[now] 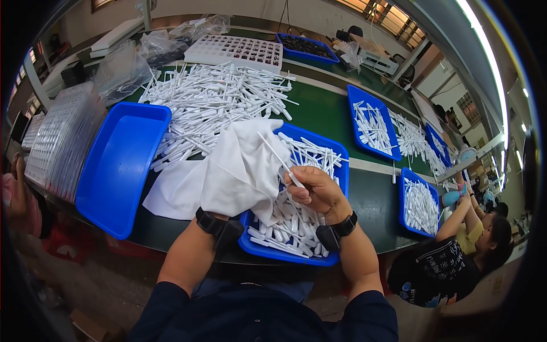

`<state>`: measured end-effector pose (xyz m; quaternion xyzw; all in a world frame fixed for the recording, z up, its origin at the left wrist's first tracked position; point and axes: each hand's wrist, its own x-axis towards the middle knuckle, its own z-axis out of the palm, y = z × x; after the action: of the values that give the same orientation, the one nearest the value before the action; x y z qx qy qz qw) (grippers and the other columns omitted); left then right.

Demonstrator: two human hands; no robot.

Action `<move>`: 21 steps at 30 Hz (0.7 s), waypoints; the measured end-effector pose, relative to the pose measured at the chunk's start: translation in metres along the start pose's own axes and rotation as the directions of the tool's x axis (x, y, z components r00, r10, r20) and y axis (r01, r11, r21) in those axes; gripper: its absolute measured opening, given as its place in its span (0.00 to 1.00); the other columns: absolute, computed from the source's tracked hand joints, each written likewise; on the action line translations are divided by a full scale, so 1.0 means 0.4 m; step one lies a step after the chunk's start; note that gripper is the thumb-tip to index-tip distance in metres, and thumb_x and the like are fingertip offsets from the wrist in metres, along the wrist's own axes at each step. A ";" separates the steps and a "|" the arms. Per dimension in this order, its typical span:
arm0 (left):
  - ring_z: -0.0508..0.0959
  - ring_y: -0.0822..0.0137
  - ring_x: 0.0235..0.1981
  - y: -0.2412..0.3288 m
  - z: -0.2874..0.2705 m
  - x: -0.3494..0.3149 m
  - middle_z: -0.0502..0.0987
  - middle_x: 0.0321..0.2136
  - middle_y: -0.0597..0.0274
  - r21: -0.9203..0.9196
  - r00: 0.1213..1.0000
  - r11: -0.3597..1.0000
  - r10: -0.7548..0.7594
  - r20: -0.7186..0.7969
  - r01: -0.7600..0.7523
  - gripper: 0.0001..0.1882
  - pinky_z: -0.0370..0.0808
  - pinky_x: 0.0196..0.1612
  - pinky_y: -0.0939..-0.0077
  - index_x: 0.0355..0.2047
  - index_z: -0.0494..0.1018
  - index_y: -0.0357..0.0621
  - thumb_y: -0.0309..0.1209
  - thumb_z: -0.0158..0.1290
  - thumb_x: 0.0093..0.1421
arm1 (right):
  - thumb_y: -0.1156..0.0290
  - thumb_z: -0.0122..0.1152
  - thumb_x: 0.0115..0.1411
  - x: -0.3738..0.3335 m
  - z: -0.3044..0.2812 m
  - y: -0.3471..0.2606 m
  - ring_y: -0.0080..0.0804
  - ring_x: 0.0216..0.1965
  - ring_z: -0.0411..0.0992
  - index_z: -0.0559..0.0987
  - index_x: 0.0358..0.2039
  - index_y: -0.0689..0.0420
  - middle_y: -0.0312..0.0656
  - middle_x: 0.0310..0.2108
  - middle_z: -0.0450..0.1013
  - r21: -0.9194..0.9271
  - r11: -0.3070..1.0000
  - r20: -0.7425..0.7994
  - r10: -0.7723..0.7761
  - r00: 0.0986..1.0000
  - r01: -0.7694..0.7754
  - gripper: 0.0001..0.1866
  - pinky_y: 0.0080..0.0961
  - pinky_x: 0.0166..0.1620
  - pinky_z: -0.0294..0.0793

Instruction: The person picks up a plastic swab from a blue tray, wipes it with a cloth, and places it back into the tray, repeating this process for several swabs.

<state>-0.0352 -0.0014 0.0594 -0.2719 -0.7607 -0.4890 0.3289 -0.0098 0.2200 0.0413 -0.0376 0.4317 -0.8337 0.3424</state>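
"What is the right hand (313, 187) doing?"

"Pinching a slim white stick (276, 153) by its thicker end between thumb and fingers; the thin end slants up toward the cloth beside it."

"And the left hand?"

"It's under a bunched white cloth (242, 162), so I can't tell how its fingers stand. The cloth is just left of the right hand, and white fabric also spreads over the bench (370, 205) to the left."

"What's beneath them?"

"A blue tray (345, 171) full of similar sticks, partly hidden by the cloth and the right hand."

"Beyond the hands?"

"A broad loose pile of white sticks (228, 91), with a white holed rack (199, 52) behind it. Left of the hands stands a second blue tray (117, 165), and past that, stacked clear plastic trays (60, 137)."
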 end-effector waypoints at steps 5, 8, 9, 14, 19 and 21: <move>0.79 0.51 0.38 -0.007 -0.010 -0.027 0.78 0.39 0.54 0.127 0.983 0.991 -0.067 0.172 0.046 0.34 0.76 0.43 0.60 0.50 0.73 0.43 0.39 0.69 0.42 | 0.63 0.49 0.75 0.000 0.002 0.003 0.17 0.18 0.59 0.76 0.41 0.64 0.33 0.19 0.66 -0.007 1.000 -0.021 -0.008 1.000 0.007 0.16 0.15 0.22 0.60; 0.79 0.51 0.40 -0.012 -0.014 -0.059 0.78 0.39 0.54 0.203 0.954 0.977 -0.123 0.273 0.068 0.35 0.76 0.44 0.60 0.50 0.73 0.44 0.40 0.69 0.40 | 0.62 0.48 0.76 0.001 0.008 0.005 0.18 0.18 0.59 0.76 0.41 0.64 0.34 0.19 0.66 -0.036 0.999 -0.020 0.005 1.000 -0.006 0.17 0.15 0.22 0.60; 0.79 0.51 0.40 -0.014 -0.014 -0.070 0.78 0.40 0.54 0.228 0.941 0.971 -0.142 0.307 0.073 0.36 0.76 0.44 0.60 0.51 0.74 0.45 0.40 0.69 0.40 | 0.62 0.48 0.76 -0.001 0.012 0.004 0.18 0.18 0.60 0.76 0.41 0.64 0.34 0.19 0.67 -0.035 0.999 -0.023 0.008 1.000 -0.009 0.17 0.15 0.22 0.61; 0.79 0.50 0.41 -0.046 0.003 -0.122 0.78 0.40 0.53 0.231 0.954 0.971 -0.007 0.299 -0.065 0.34 0.77 0.44 0.61 0.50 0.74 0.43 0.36 0.68 0.39 | 0.61 0.48 0.76 -0.001 0.022 0.004 0.21 0.18 0.61 0.77 0.41 0.65 0.36 0.19 0.68 -0.016 1.000 -0.053 -0.006 0.999 0.005 0.18 0.17 0.23 0.63; 0.79 0.52 0.37 -0.010 -0.009 -0.073 0.78 0.37 0.54 0.157 0.957 0.986 0.005 0.290 -0.053 0.33 0.77 0.41 0.59 0.44 0.75 0.47 0.39 0.69 0.34 | 0.60 0.50 0.75 -0.009 0.029 -0.001 0.23 0.19 0.64 0.79 0.41 0.65 0.38 0.20 0.70 -0.100 0.995 -0.131 0.016 0.991 -0.029 0.19 0.17 0.24 0.64; 0.79 0.52 0.36 0.006 -0.012 -0.065 0.77 0.36 0.55 0.158 0.961 0.986 0.007 0.276 -0.053 0.32 0.77 0.40 0.60 0.43 0.75 0.47 0.38 0.69 0.33 | 0.60 0.50 0.74 -0.012 0.024 0.000 0.23 0.19 0.65 0.79 0.41 0.64 0.39 0.20 0.71 -0.099 0.995 -0.121 0.014 0.993 -0.026 0.19 0.17 0.24 0.64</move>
<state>-0.0157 -0.0075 0.0422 -0.3206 -0.8324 -0.3773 0.2489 -0.0026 0.2161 0.0483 0.0000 0.4931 -0.8083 0.3217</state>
